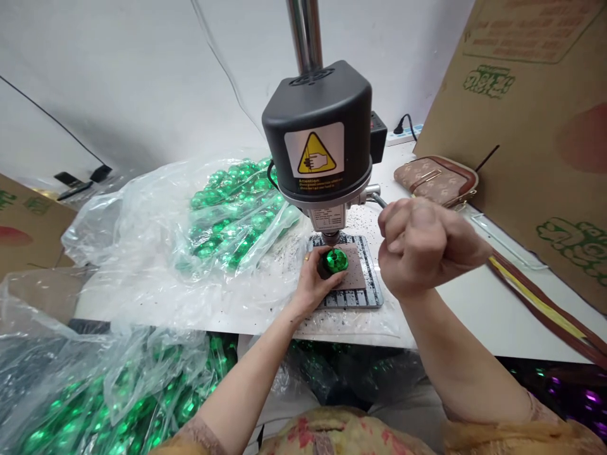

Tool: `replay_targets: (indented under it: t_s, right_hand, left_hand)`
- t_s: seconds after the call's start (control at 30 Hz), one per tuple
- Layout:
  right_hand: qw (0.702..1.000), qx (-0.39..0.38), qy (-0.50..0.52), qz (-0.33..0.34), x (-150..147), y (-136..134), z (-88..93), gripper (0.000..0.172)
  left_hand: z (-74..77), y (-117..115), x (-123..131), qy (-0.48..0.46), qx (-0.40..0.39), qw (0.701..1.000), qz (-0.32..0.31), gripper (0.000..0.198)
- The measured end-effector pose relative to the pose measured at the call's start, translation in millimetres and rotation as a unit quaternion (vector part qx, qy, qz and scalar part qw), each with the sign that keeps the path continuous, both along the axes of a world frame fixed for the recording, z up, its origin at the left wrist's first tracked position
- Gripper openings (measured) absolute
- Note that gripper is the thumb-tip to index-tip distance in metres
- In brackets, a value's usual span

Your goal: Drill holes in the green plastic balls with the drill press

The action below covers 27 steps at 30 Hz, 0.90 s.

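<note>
A shiny green ball [337, 260] sits under the drill chuck [331, 238], on a flat brownish board [355, 270] over the slotted metal base [374, 287]. My left hand [315, 275] grips the ball from its left side, thumb in front and fingers behind. Above it stands a black-topped bench drill press [318, 136] with a yellow warning sticker. On the right, my right hand [422, 243] is closed in a fist around the press's feed lever [378, 200]; the lever's grip end is hidden inside the fingers. Dark shavings are scattered over the base.
A clear plastic bag [142, 202] of green balls lies on the white table [227, 311] at left. Another bag [123, 379] of them is below the table edge. A patterned pouch [434, 179], a power strip [403, 134] and a tall cardboard box [531, 145] are at right.
</note>
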State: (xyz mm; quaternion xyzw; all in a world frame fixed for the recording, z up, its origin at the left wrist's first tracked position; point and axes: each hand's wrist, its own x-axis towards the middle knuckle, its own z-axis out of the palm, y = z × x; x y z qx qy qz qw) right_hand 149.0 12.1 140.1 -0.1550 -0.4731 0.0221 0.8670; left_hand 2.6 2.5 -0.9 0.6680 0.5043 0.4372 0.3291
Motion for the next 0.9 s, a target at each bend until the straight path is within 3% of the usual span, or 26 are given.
replay_targets:
  t_s: [0.17, 0.27, 0.33, 0.4, 0.5, 0.57, 0.67, 0.73, 0.83, 0.9]
  right_hand:
    - [0.996, -0.076, 0.003, 0.041, -1.1, 0.4, 41.4, 0.048]
    - [0.992, -0.116, -0.028, 0.041, 1.8, 2.2, 52.0, 0.045]
    - [0.992, -0.119, -0.032, 0.032, 2.6, 3.6, 52.2, 0.044]
    - [0.994, -0.103, -0.027, 0.034, 2.0, 5.2, 50.3, 0.044]
    - [0.996, -0.063, -0.008, 0.055, -0.3, 7.2, 49.0, 0.044]
    - [0.997, -0.043, 0.004, 0.061, -1.4, 7.6, 49.4, 0.044]
    - [0.997, -0.044, 0.009, 0.060, -0.7, 7.4, 49.3, 0.044]
    - [0.997, -0.056, 0.006, 0.054, 0.9, 7.8, 47.7, 0.044]
    - [0.998, -0.048, 0.000, 0.048, 2.6, 9.3, 44.8, 0.045]
    - [0.998, -0.050, 0.004, 0.045, 2.4, 9.6, 43.9, 0.045]
  left_hand:
    - [8.5, -5.3, 6.6, -0.006, 0.000, 1.000, 0.023, 0.053]
    - [11.4, -33.3, 3.9, 0.021, 0.055, 0.996, 0.069, 0.049]
    - [6.6, -64.3, -3.5, 0.050, 0.121, 0.990, 0.054, 0.048]
    - [-4.2, -98.2, -12.8, 0.103, 0.178, 0.977, -0.054, 0.045]
    - [-26.8, -136.7, -22.2, 0.257, 0.192, 0.913, -0.250, 0.033]
    - [-41.0, -148.5, -23.7, 0.348, 0.169, 0.873, -0.297, 0.043]
    - [-51.6, -152.0, -24.3, 0.409, 0.152, 0.857, -0.274, 0.051]
    - [-48.1, -148.4, -25.8, 0.389, 0.217, 0.856, -0.265, 0.041]
    - [-26.4, -124.8, -29.7, 0.312, 0.348, 0.858, -0.214, 0.023]
    - [-4.4, -90.3, -33.7, 0.289, 0.338, 0.888, -0.116, 0.021]
